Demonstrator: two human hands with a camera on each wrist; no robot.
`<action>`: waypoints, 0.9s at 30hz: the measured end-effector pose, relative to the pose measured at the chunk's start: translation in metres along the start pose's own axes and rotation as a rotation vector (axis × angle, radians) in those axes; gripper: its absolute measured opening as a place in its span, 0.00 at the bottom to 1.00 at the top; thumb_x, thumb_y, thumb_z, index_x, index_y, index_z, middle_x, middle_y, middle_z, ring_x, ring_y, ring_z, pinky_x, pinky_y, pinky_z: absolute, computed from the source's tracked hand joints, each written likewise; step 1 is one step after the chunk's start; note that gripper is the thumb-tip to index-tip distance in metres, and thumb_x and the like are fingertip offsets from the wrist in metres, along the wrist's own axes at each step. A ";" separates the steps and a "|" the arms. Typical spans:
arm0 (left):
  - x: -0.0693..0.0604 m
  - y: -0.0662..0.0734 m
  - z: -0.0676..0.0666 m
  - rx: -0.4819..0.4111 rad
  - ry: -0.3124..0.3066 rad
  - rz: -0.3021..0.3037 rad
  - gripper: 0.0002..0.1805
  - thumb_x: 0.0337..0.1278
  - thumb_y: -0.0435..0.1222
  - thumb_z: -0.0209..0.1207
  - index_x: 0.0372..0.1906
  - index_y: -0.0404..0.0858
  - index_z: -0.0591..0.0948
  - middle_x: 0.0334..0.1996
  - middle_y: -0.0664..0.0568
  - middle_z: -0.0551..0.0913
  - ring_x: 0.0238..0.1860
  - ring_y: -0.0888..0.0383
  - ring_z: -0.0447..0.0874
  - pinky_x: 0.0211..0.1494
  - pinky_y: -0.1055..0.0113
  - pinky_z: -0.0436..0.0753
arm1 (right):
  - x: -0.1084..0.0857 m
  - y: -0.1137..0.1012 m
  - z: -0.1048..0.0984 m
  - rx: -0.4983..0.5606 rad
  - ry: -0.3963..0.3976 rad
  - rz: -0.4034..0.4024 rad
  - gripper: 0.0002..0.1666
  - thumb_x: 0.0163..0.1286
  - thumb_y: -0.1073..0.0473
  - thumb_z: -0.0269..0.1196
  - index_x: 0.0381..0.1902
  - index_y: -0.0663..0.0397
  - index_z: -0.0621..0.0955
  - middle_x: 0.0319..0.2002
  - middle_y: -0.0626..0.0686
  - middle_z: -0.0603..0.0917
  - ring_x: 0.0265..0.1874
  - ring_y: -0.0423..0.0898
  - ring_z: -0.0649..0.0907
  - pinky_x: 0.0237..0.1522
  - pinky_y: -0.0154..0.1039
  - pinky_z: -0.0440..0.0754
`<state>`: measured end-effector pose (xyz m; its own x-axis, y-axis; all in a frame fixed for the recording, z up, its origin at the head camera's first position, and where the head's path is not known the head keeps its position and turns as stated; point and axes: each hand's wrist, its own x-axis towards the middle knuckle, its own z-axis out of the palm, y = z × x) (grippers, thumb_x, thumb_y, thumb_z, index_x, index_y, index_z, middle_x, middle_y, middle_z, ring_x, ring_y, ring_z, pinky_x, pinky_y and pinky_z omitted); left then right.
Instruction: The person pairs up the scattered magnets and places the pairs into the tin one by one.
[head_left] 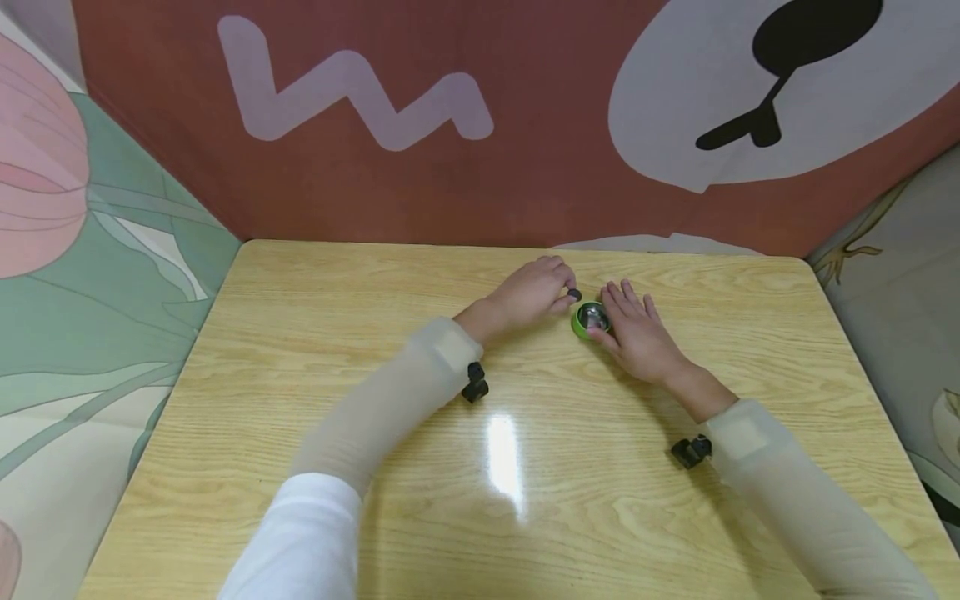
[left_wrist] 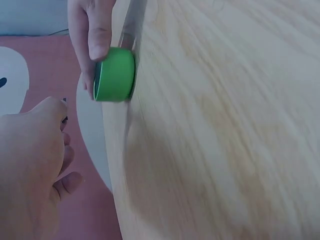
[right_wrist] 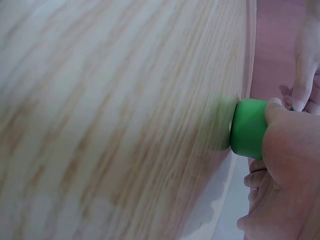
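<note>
A short round green container (head_left: pixel 577 327) stands upright on the table, its open top showing a dark, shiny inside. My right hand (head_left: pixel 639 340) holds it from the right, with the thumb at its near rim and the long, fairly straight fingers along its far right side. Just left of the container, my left hand (head_left: pixel 525 293) pinches a small dark round piece (head_left: pixel 574 294) between thumb and fingers, apart from the container. In the left wrist view the green side wall (left_wrist: pixel 117 75) shows plainly. The right wrist view has the right thumb (right_wrist: pixel 274 111) against the container's top edge.
The wooden table (head_left: pixel 420 500) ends at a reddish-brown patterned backdrop (head_left: pixel 360 192) just beyond the hands. Patterned cloth hangs at the left and right sides. A small black wrist mount (head_left: pixel 475 383) sits under the left sleeve, another (head_left: pixel 691 451) by the right.
</note>
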<state>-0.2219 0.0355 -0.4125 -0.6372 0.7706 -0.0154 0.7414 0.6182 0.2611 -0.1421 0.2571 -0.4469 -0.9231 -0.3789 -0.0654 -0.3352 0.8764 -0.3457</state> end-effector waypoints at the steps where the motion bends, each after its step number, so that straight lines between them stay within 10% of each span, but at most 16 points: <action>1: 0.001 0.001 0.001 0.003 0.001 0.001 0.18 0.79 0.47 0.52 0.58 0.40 0.79 0.54 0.53 0.78 0.60 0.57 0.74 0.65 0.66 0.72 | 0.000 0.000 0.000 0.001 0.000 0.000 0.44 0.81 0.47 0.54 0.77 0.74 0.53 0.78 0.72 0.49 0.79 0.66 0.44 0.74 0.69 0.41; 27: 0.014 0.023 0.026 0.061 -0.031 0.014 0.17 0.76 0.47 0.55 0.59 0.42 0.80 0.54 0.55 0.79 0.57 0.59 0.74 0.64 0.65 0.73 | -0.002 -0.002 -0.001 0.001 -0.016 0.003 0.46 0.82 0.42 0.50 0.78 0.72 0.51 0.78 0.71 0.48 0.79 0.65 0.42 0.74 0.70 0.40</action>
<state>-0.2084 0.0641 -0.4316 -0.6202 0.7833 -0.0423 0.7625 0.6146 0.2022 -0.1400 0.2568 -0.4454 -0.9211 -0.3807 -0.0816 -0.3319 0.8773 -0.3468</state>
